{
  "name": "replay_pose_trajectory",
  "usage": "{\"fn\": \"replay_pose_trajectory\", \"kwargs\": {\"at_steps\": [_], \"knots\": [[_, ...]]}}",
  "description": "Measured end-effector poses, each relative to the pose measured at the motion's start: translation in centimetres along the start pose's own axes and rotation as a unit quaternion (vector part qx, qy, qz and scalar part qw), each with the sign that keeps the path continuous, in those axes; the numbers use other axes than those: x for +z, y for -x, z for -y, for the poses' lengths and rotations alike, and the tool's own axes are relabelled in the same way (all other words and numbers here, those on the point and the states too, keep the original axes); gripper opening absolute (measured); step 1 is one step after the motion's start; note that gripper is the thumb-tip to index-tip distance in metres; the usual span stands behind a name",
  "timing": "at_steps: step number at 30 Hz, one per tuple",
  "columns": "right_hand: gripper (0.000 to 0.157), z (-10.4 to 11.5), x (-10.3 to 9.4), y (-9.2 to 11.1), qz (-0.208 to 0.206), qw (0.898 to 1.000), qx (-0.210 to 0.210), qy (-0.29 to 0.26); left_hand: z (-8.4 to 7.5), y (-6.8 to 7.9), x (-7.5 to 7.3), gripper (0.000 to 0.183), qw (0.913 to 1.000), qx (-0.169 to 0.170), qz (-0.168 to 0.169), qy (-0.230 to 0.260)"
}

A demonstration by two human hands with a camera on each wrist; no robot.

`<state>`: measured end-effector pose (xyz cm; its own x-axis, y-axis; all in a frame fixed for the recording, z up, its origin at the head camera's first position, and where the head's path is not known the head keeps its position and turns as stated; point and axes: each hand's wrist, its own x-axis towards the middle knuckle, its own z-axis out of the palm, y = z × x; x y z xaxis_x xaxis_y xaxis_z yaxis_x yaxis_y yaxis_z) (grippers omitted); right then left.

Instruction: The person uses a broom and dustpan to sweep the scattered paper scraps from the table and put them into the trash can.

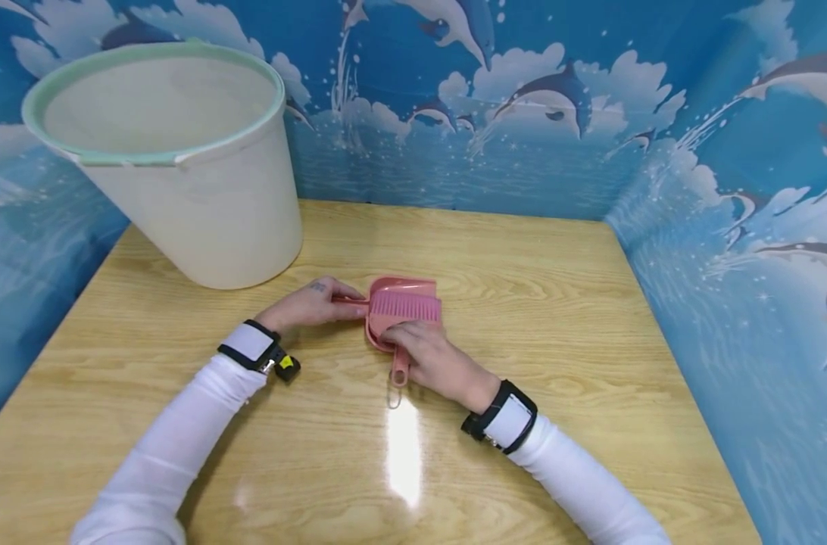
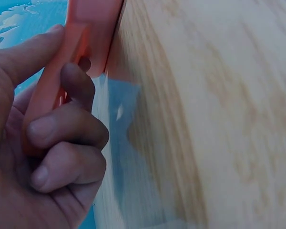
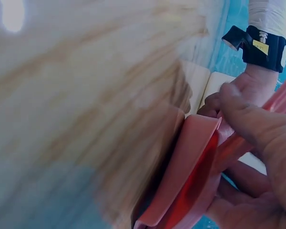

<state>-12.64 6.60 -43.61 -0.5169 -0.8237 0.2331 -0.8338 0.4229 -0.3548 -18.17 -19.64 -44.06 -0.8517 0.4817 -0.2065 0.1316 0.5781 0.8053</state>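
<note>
A pink dustpan (image 1: 401, 284) lies on the table in the head view, its open edge to the right. My left hand (image 1: 316, 301) grips its handle (image 2: 52, 95), with the fingers curled round it in the left wrist view. A small pink hand brush (image 1: 407, 304) sits inside the pan, its bristles toward the far side. My right hand (image 1: 437, 359) holds the brush near where its handle (image 1: 400, 367) meets the head. In the right wrist view, thumb and fingers lie on either side of the brush handle (image 3: 233, 148), close above the dustpan's wall (image 3: 186, 167).
A large white bucket (image 1: 209, 212) with a pale green rim stands at the table's back left. Dolphin-printed blue walls (image 1: 522, 174) border the back and sides of the wooden table (image 1: 522, 280). A thin loop (image 1: 394, 399) hangs from the brush handle's end.
</note>
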Motion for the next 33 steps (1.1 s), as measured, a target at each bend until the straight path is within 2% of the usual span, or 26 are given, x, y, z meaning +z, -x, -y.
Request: {"fn": "replay_pose_trajectory", "kwargs": {"at_steps": [6, 15, 27, 33], "knots": [[0.054, 0.32, 0.11, -0.18, 0.014, 0.999, 0.027, -0.008, -0.08, -0.03, -0.04, 0.037, 1.0, -0.001, 0.001, -0.003], [0.048, 0.31, 0.31, -0.45, 0.014, 1.0, 0.016, 0.0, -0.43, -0.04, -0.17, 0.036, 0.9998, 0.015, 0.0, -0.012], [0.044, 0.06, 0.26, 0.1, 0.018, 0.999, 0.014, 0.025, 0.06, 0.2, 0.01, 0.042, 0.9999, 0.0, -0.017, -0.003], [0.053, 0.09, -0.23, 0.4, 0.023, 0.999, 0.012, 0.021, 0.34, 0.58, -0.41, 0.044, 0.9996, -0.014, -0.025, 0.003]]}}
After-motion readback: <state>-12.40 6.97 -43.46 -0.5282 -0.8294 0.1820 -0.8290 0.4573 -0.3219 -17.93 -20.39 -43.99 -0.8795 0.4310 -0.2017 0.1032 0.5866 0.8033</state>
